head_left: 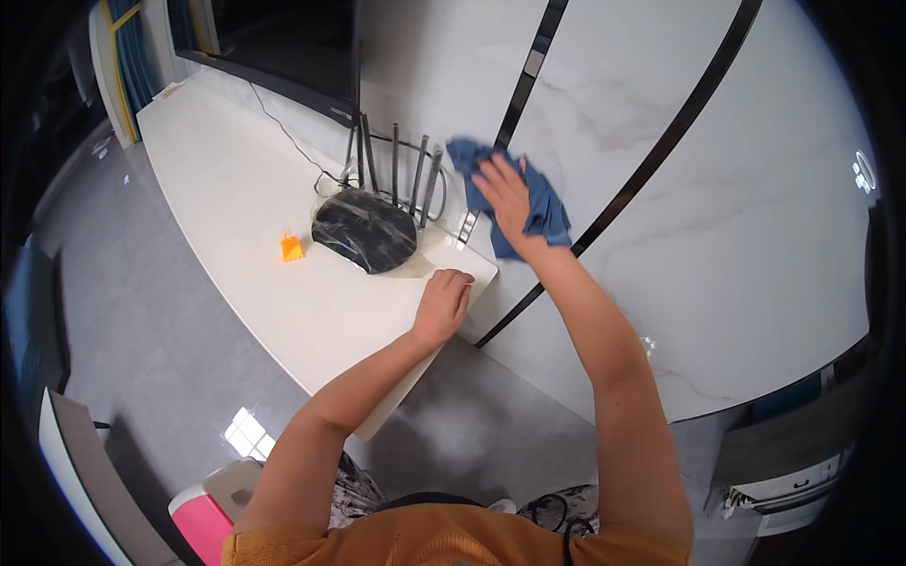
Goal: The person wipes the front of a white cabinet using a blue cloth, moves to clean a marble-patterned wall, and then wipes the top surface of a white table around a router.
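My right hand (pixel 507 200) presses a crumpled blue cloth (pixel 545 209) against the white marble-patterned wall, its fingers spread over the fabric. Beneath the cloth runs a dark trim strip, partly covered. My left hand (pixel 444 307) rests at the near right corner of the long white cabinet top (pixel 326 321), fingers curled and together, with nothing visible in them. Just beyond it stands a black router (pixel 366 231) with several upright antennas, wrapped in clear plastic film. A small orange piece with prongs (pixel 292 247) lies left of the router.
A large black television (pixel 274 52) stands at the far end of the cabinet, with thin cables trailing behind the router. Another dark strip (pixel 661 141) crosses the wall on the right. A pink and white box-like object (pixel 200 524) is low at the left, above grey tiled floor (pixel 179 311).
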### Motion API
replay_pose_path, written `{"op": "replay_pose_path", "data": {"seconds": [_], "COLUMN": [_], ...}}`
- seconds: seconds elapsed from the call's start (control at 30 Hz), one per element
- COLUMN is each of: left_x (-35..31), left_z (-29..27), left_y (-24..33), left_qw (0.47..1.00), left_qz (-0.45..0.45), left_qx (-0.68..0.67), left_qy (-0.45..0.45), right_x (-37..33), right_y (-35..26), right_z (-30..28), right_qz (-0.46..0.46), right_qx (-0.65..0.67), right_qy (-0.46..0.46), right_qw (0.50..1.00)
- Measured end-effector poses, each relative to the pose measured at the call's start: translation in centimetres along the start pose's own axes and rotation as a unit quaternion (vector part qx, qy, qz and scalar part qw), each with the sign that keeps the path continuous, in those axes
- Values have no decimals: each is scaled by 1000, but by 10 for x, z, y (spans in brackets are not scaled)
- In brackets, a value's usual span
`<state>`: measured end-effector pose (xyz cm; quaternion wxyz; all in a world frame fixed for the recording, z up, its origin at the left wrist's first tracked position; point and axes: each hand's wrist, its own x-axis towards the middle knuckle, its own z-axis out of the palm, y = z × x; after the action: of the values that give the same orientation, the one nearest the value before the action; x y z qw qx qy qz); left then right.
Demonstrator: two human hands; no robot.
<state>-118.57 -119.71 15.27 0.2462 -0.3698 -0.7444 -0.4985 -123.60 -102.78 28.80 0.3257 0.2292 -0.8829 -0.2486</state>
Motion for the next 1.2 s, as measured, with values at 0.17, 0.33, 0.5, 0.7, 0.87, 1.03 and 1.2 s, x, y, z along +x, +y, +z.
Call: {"op": "replay_pose_path", "data": {"seconds": [0.17, 0.33, 0.5, 0.7, 0.87, 1.03, 1.2], "left_x": [-3, -3, -3, -8, -8, -14, -19], "left_z": [-4, 5, 11, 6, 17, 15, 4], "left_y": [-2, -1, 2, 2, 10, 7, -4], "left_qw": [999, 983, 956, 927, 917, 914, 926], "left_qz": [5, 58, 67, 48, 37, 37, 82], "left_qx": [48, 140, 258, 326, 354, 351, 317], "left_qy": [-21, -106, -122, -179, -181, -199, -191], "right_x": [-80, -81, -35, -35, -50, -48, -19], "right_y": [-20, 34, 119, 126, 96, 83, 74], "right_z": [9, -36, -129, -144, -82, -76, -88], "right_qz": [-82, -19, 133, 108, 10, 4, -3], "right_qx": [-23, 62, 22, 6, 73, 46, 58], "right_qy": [-90, -33, 160, 134, 124, 117, 115], "right_qw": [992, 997, 978, 985, 989, 992, 992]}}
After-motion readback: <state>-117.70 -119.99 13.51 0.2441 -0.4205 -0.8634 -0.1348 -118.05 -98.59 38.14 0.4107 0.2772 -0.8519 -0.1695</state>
